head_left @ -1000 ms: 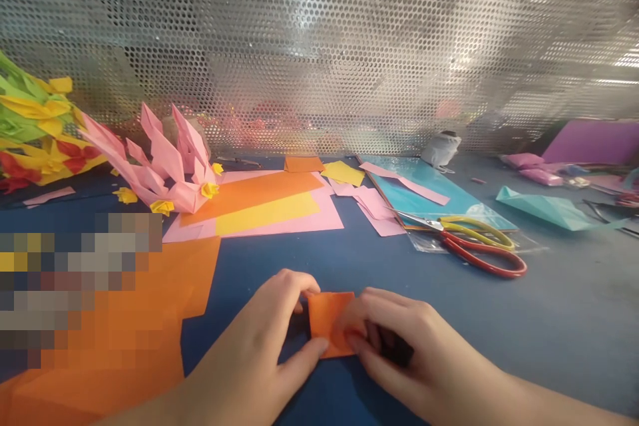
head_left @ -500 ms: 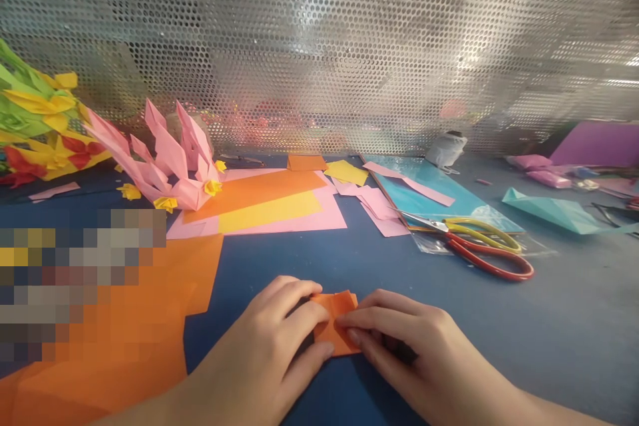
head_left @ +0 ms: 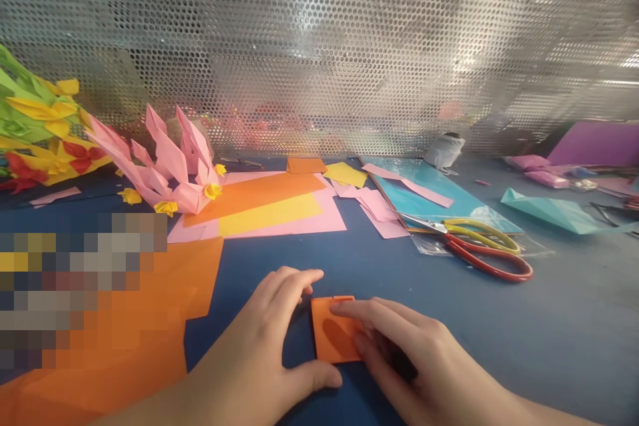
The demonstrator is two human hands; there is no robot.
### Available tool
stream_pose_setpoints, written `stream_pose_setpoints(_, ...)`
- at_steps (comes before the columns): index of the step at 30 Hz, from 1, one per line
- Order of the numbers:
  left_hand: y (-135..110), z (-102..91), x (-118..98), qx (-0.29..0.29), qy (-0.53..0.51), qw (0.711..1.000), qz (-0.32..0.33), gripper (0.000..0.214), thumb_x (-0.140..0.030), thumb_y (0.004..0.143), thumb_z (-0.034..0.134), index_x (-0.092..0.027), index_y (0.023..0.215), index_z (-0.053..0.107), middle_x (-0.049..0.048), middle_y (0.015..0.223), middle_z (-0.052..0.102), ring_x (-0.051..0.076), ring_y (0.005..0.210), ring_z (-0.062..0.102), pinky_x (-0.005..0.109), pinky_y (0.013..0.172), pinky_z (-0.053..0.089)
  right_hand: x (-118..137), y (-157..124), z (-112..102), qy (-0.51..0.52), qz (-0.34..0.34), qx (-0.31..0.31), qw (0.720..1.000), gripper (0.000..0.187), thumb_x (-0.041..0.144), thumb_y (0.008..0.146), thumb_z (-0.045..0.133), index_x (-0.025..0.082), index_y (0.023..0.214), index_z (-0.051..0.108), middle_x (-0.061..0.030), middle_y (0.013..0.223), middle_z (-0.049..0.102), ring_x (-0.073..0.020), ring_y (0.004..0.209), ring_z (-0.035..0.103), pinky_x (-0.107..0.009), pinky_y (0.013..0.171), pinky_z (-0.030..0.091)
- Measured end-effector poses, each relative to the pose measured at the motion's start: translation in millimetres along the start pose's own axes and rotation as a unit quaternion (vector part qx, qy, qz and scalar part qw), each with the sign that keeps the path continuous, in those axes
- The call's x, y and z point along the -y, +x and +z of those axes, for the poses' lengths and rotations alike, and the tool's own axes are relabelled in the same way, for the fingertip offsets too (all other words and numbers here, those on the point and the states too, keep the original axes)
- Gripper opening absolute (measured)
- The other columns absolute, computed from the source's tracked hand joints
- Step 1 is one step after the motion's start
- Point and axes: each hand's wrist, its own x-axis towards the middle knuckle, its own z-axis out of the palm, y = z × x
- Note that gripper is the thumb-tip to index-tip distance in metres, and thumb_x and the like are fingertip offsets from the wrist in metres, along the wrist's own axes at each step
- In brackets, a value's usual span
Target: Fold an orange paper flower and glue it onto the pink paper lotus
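A small folded square of orange paper [head_left: 332,339] lies on the blue table in front of me, with a narrow flap showing along its far edge. My right hand [head_left: 407,346] grips its right side, thumb at the edge and index finger stretched over the top. To the left of the paper, my left hand [head_left: 284,333] is open. Its thumb and fingers are spread apart around the paper's left side and hold nothing.
Red-and-yellow-handled scissors [head_left: 489,249] lie at the right by a blue paper pack [head_left: 429,186]. Large orange sheets [head_left: 150,326] cover the left. Behind are stacked coloured sheets [head_left: 269,196], a pink folded-paper model [head_left: 170,166] and a perforated metal panel [head_left: 319,46].
My left hand has let go of the orange paper and spread open beside it. The raised fold now lies flat, and my right index finger reaches across the top.
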Motion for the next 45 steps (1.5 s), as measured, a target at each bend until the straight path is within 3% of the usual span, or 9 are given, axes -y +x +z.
stream_pose_setpoints(5, -1, 0.2, 1, -0.003, -0.045, 0.998, -0.049, 0.074, -0.015, 0.06, 0.08, -0.034, 0.123, 0.046, -0.0013, 0.098, 0.058, 0.02, 0.089, 0.062, 0.04, 0.085, 0.055, 0, -3, 0, -0.009, -0.021, -0.011, 1.0, 0.038, 0.007, 0.09, 0.039, 0.025, 0.121, 0.05, -0.0023, 0.108, 0.068, -0.0123, 0.096, 0.065, -0.023, 0.084, 0.052)
stream_pose_setpoints(10, -3, 4.2, 6, -0.009, -0.06, 0.997, -0.053, 0.084, -0.014, 0.058, 0.08, -0.039, 0.126, 0.039, -0.004, 0.097, 0.056, 0.017, 0.082, 0.058, 0.035, 0.081, 0.054, 0, -2, -2, -0.062, -0.079, -0.01, 0.995, 0.032, 0.008, 0.092, 0.041, 0.024, 0.119, 0.046, -0.0029, 0.1, 0.07, -0.0147, 0.086, 0.068, -0.023, 0.076, 0.055)
stream_pose_setpoints(17, 3, -4.8, -4, 0.033, -0.06, 0.996, -0.053, 0.043, -0.011, 0.061, 0.075, -0.026, 0.093, 0.05, -0.0058, 0.084, 0.057, 0.014, 0.072, 0.054, 0.026, 0.066, 0.049, 1, -10, -4, -0.171, -0.142, -0.015, 0.975, 0.033, 0.022, 0.102, 0.023, 0.022, 0.133, 0.031, -0.0045, 0.083, 0.071, -0.0215, 0.071, 0.069, -0.032, 0.063, 0.056)
stream_pose_setpoints(22, 5, -6.3, -5, 0.069, 0.03, 0.995, 0.064, 0.029, -0.011, 0.07, 0.076, -0.019, 0.062, 0.049, -0.0077, 0.067, 0.054, 0.013, 0.069, 0.054, 0.024, 0.065, 0.041, -4, -8, 1, -0.154, -0.119, -0.032, 0.98, 0.049, 0.017, 0.097, 0.033, 0.02, 0.144, 0.016, -0.0068, 0.091, 0.074, -0.0213, 0.071, 0.07, -0.03, 0.063, 0.059)
stream_pose_setpoints(28, -3, -1.2, -1, 0.035, 0.136, 0.978, 0.151, 0.021, -0.019, 0.084, 0.066, -0.019, 0.067, 0.054, -0.0049, 0.069, 0.056, 0.014, 0.063, 0.052, 0.026, 0.062, 0.04, 1, -8, -2, -0.093, -0.057, -0.025, 0.994, 0.081, 0.001, 0.08, 0.046, 0.026, 0.147, 0.01, -0.0043, 0.108, 0.071, -0.0181, 0.088, 0.071, -0.025, 0.074, 0.059)
stream_pose_setpoints(33, -4, -2.6, -8, 0.053, 0.159, 0.98, 0.109, 0.021, -0.019, 0.088, 0.059, -0.021, 0.068, 0.056, -0.0042, 0.071, 0.058, 0.015, 0.065, 0.054, 0.025, 0.062, 0.042, -5, -12, 1, -0.07, -0.055, -0.022, 0.996, 0.068, 0.004, 0.084, 0.044, 0.027, 0.144, 0.023, -0.0044, 0.102, 0.071, -0.0181, 0.088, 0.069, -0.027, 0.076, 0.058)
stream_pose_setpoints(38, -6, -0.2, -9, 0.034, 0.106, 0.993, 0.03, 0.018, -0.02, 0.082, 0.064, -0.021, 0.071, 0.05, -0.0035, 0.077, 0.057, 0.018, 0.072, 0.056, 0.028, 0.065, 0.044, -6, -8, 2, -0.046, -0.03, 0.013, 0.998, 0.054, 0.006, 0.087, 0.04, 0.022, 0.139, 0.039, -0.0057, 0.092, 0.067, -0.0171, 0.077, 0.066, -0.028, 0.071, 0.057)
stream_pose_setpoints(41, -8, 0.5, -8, 0.001, 0.085, 0.996, -0.013, 0.024, -0.02, 0.076, 0.07, -0.023, 0.077, 0.045, -0.0039, 0.079, 0.054, 0.019, 0.073, 0.056, 0.029, 0.064, 0.045, 1, -7, -1, -0.053, -0.001, 0.026, 0.998, 0.053, 0.007, 0.09, 0.039, 0.022, 0.141, 0.038, -0.005, 0.088, 0.063, -0.0168, 0.074, 0.064, -0.028, 0.069, 0.056)
stream_pose_setpoints(45, -6, -1.6, -8, 0.0, 0.071, 0.997, -0.028, 0.03, -0.018, 0.072, 0.071, -0.024, 0.081, 0.044, -0.0044, 0.082, 0.052, 0.018, 0.073, 0.056, 0.029, 0.063, 0.047, 5, -8, -3, -0.05, 0.018, 0.04, 0.998, 0.043, 0.009, 0.093, 0.04, 0.026, 0.131, 0.049, -0.0034, 0.087, 0.061, -0.0162, 0.075, 0.062, -0.027, 0.07, 0.054)
